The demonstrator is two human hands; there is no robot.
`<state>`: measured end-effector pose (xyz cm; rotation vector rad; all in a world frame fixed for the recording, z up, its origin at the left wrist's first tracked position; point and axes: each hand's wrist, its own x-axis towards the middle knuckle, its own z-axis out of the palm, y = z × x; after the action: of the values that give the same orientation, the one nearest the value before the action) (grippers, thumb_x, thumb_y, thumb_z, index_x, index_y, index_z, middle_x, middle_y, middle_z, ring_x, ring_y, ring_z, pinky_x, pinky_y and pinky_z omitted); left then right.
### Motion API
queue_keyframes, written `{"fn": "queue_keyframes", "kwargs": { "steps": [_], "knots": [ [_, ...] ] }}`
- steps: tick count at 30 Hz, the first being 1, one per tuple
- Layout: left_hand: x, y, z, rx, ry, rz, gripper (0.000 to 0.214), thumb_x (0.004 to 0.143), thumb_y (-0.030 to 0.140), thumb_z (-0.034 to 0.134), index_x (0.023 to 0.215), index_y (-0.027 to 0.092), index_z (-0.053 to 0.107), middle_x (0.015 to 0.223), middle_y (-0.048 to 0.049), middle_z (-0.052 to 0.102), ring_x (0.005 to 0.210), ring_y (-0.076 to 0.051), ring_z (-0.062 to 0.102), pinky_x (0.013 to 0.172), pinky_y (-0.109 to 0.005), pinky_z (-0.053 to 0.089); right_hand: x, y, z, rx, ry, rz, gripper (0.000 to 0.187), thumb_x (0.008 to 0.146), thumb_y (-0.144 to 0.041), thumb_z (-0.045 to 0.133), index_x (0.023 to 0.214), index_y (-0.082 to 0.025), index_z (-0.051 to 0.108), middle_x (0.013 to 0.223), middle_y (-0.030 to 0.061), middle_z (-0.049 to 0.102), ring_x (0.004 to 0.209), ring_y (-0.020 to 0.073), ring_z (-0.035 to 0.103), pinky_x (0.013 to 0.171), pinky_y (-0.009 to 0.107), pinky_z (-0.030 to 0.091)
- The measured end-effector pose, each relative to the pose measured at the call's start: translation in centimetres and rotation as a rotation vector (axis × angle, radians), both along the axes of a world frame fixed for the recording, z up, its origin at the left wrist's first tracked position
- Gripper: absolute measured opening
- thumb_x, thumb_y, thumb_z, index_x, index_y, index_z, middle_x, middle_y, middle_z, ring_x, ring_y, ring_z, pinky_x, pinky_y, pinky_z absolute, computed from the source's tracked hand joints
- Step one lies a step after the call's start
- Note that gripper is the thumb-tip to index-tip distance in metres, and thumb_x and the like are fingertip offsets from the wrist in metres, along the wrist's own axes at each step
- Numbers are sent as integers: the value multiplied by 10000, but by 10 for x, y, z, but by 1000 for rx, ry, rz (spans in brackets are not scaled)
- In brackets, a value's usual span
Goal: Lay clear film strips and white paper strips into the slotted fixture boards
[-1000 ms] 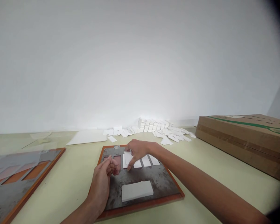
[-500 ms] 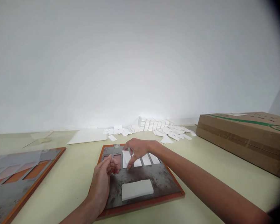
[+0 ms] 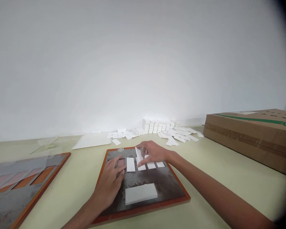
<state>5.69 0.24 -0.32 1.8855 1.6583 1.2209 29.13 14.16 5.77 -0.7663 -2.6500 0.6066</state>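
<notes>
A dark board with an orange-brown frame (image 3: 166,182) lies before me, with a row of rectangular slots along its far part. My right hand (image 3: 153,152) pinches a white card (image 3: 139,154) between thumb and fingers, tilted up over a slot in the middle of the row. Just left of it, another white card (image 3: 131,164) lies flat in its slot. More white cards sit in the slots to the right, partly under my right hand. My left hand (image 3: 112,179) rests palm down on the board's left side, fingers extended beside a pinkish slot (image 3: 121,163) that holds no card.
A thick white stack (image 3: 141,194) lies on the near part of the board. Behind are stacked white cards (image 3: 157,126), scattered loose cards (image 3: 178,135) and a white sheet (image 3: 92,141). A second framed board (image 3: 41,190) lies left, a cardboard box (image 3: 248,140) right.
My right hand has moved slightly right, from the card now lying flat to a tilted card over the neighbouring slot. My left hand has uncurled and come down onto the board.
</notes>
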Motion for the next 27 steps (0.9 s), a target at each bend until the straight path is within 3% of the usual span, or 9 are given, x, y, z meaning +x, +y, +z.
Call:
{"fn": "queue_keyframes", "kwargs": {
  "steps": [6, 9, 20, 27],
  "knots": [
    [0, -3, -5, 15, 202, -33, 431, 991, 483, 454, 1206, 310, 785, 1588, -40, 512, 1483, -370, 433, 1258, -643, 287, 28, -2, -40, -20, 245, -169, 960, 669, -690, 869, 1439, -181, 604, 1233, 137, 691, 902, 236, 673, 802, 370, 541],
    [0, -6, -5, 27, 277, -29, 447, 1005, 502, 446, 1257, 313, 762, 1595, -33, 504, 1486, -373, 433, 1260, -634, 305, 38, 2, -49, -37, 307, -219, 953, 680, -685, 864, 1445, -179, 604, 1117, 113, 715, 896, 239, 667, 825, 380, 544],
    [1, -1, -7, 29, 415, 0, 447, 968, 588, 505, 1205, 331, 784, 1577, 3, 528, 1461, -364, 470, 1255, -557, 344, 39, -4, -45, -37, 317, -200, 970, 609, -655, 919, 1406, -174, 647, 1120, 98, 717, 873, 225, 662, 861, 362, 513],
    [-6, 13, 2, -10, 331, 14, 513, 824, 659, 642, 1174, 319, 802, 1443, -65, 656, 1318, -402, 612, 1151, -553, 459, 41, -5, -47, -22, 316, -160, 909, 635, -655, 907, 1382, -200, 661, 1219, 109, 715, 899, 235, 681, 944, 395, 492]
  ]
}}
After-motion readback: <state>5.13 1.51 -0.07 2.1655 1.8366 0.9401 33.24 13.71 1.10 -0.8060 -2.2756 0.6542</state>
